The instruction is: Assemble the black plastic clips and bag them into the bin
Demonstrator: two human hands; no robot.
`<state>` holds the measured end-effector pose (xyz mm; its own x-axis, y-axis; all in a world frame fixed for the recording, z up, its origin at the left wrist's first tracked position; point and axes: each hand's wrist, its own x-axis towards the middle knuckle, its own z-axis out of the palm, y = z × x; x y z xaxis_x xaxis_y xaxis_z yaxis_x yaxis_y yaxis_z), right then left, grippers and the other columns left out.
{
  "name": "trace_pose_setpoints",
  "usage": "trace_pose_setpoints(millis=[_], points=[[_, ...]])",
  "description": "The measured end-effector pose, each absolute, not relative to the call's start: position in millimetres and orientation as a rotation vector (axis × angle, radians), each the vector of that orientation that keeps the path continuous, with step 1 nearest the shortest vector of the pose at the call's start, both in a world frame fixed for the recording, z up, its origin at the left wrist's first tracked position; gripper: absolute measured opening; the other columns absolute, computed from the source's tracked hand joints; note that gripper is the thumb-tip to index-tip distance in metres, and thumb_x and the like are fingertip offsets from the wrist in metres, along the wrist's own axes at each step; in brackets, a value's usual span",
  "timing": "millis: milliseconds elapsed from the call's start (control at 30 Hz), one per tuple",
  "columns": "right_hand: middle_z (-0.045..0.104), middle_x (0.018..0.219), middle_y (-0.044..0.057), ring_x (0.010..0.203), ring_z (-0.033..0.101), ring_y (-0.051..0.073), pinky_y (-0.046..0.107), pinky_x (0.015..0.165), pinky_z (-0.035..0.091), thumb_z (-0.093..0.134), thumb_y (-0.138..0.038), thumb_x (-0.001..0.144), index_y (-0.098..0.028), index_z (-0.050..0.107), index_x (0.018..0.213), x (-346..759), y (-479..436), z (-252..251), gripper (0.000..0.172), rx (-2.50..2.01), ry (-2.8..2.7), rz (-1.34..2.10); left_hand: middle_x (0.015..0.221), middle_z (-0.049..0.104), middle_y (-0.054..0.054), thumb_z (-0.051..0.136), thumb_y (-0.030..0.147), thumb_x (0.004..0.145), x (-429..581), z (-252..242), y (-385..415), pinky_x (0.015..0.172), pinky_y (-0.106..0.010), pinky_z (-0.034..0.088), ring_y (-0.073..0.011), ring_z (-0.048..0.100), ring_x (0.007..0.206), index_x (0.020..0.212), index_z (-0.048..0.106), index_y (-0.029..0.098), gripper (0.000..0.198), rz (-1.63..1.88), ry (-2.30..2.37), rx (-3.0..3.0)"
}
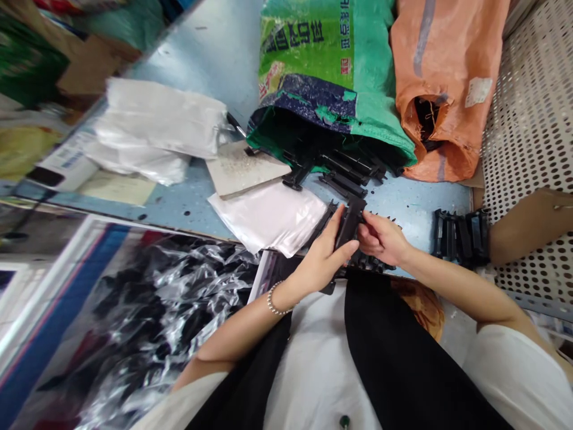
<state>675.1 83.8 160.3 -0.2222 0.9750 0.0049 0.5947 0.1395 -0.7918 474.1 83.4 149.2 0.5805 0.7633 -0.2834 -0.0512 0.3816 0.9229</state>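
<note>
My left hand point(323, 258) is wrapped round a long black plastic part point(351, 221) at the front edge of the bench. Beside it my right hand point(382, 237) has its fingers curled against the part's upper end. Whether the right fingers pinch something small is hidden. More black plastic parts point(342, 184) spill from the mouth of a green woven sack point(380, 119) just beyond my hands. Others lie under and around my hands, partly covered by them. To the left of my left hand are flat white plastic bags point(273, 216).
An orange sack point(447, 54) stands at the back right by a perforated metal panel point(528, 107). Black parts point(461, 237) stand in a row at right. Wrapped white packs point(165, 116) and a greyish board point(244, 170) lie left. Clear-bagged black items point(179, 310) fill a container below.
</note>
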Motion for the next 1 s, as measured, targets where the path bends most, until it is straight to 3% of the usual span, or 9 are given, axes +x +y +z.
trace_pose_setpoints(millis=[67,133,233,367,500,600,700,833,1000], points=[[0.046,0.049,-0.005,0.042,0.045,0.012,0.025,0.042,0.042,0.011,-0.061,0.107,-0.021,0.059,0.071,676.7,82.6,157.5,0.071,-1.504,-1.921,0.988,0.078,0.064,0.0,0.068,0.049,0.091,472.6,148.1,83.8,0.061,-0.03,0.056,-0.0173,0.062,0.066,0.164,0.022,0.026,0.089,0.597,0.797,1.036],[0.061,0.067,0.002,0.063,0.059,0.017,0.03,0.058,0.049,0.031,-0.067,0.103,-0.021,0.062,0.082,685.8,85.2,159.0,0.059,-1.527,-2.022,0.853,0.074,0.063,0.001,0.066,0.05,0.091,470.9,148.6,85.2,0.059,-0.029,0.055,-0.0176,0.062,0.065,0.164,0.022,0.025,0.089,0.573,0.771,0.99],[0.063,0.081,0.01,0.085,0.061,0.026,0.04,0.077,0.049,0.049,-0.071,0.095,-0.022,0.063,0.084,700.7,91.6,162.6,0.052,-1.51,-2.238,0.53,0.071,0.063,0.001,0.066,0.051,0.091,471.1,151.5,86.2,0.058,-0.028,0.055,-0.0177,0.062,0.063,0.164,0.022,0.025,0.089,0.544,0.758,0.998],[0.056,0.069,0.005,0.07,0.056,0.021,0.036,0.068,0.046,0.035,-0.07,0.1,-0.023,0.058,0.075,697.8,91.4,158.3,0.058,-1.532,-2.098,0.708,0.072,0.063,0.001,0.068,0.05,0.09,477.7,151.2,87.2,0.059,-0.03,0.056,-0.0184,0.062,0.064,0.164,0.021,0.025,0.091,0.55,0.782,1.022],[0.059,0.068,0.002,0.061,0.054,0.017,0.031,0.06,0.044,0.018,-0.068,0.104,-0.022,0.058,0.081,675.3,75.6,152.2,0.064,-1.548,-1.9,1.028,0.09,0.067,-0.003,0.069,0.05,0.088,480.6,145.2,95.8,0.062,-0.031,0.057,-0.0179,0.063,0.067,0.159,0.033,0.027,0.083,0.656,0.85,0.911],[0.067,0.081,0.008,0.076,0.06,0.021,0.034,0.067,0.044,0.037,-0.074,0.098,-0.021,0.064,0.085,659.4,58.8,150.5,0.06,-1.425,-2.253,0.73,0.099,0.068,-0.004,0.066,0.051,0.09,478.1,144.2,102.5,0.065,-0.031,0.057,-0.0167,0.064,0.069,0.152,0.044,0.028,0.07,0.74,0.901,0.89],[0.069,0.082,0.011,0.078,0.062,0.023,0.036,0.067,0.043,0.047,-0.064,0.1,-0.021,0.066,0.082,648.6,45.6,145.2,0.05,-1.338,-2.461,0.484,0.095,0.068,-0.004,0.063,0.05,0.093,477.4,144.2,103.2,0.072,-0.032,0.058,-0.0186,0.066,0.075,0.147,0.05,0.026,0.061,0.739,0.906,0.892],[0.067,0.076,0.007,0.07,0.062,0.02,0.033,0.063,0.043,0.049,-0.049,0.104,-0.02,0.063,0.08,644.0,35.6,133.1,0.04,-1.435,-2.383,0.648,0.104,0.069,-0.004,0.062,0.049,0.093,481.8,133.5,90.8,0.088,-0.037,0.057,-0.0218,0.067,0.092,0.153,0.042,0.027,0.066,0.781,0.944,0.934],[0.065,0.071,0.001,0.063,0.06,0.016,0.029,0.062,0.048,0.04,-0.051,0.106,-0.02,0.061,0.082,646.2,27.9,123.4,0.045,-1.521,-1.916,1.303,0.127,0.065,-0.01,0.053,0.057,0.097,486.0,110.3,65.0,0.103,-0.044,0.052,-0.0267,0.065,0.112,0.161,0.023,0.026,0.078,0.934,0.977,1.122]])
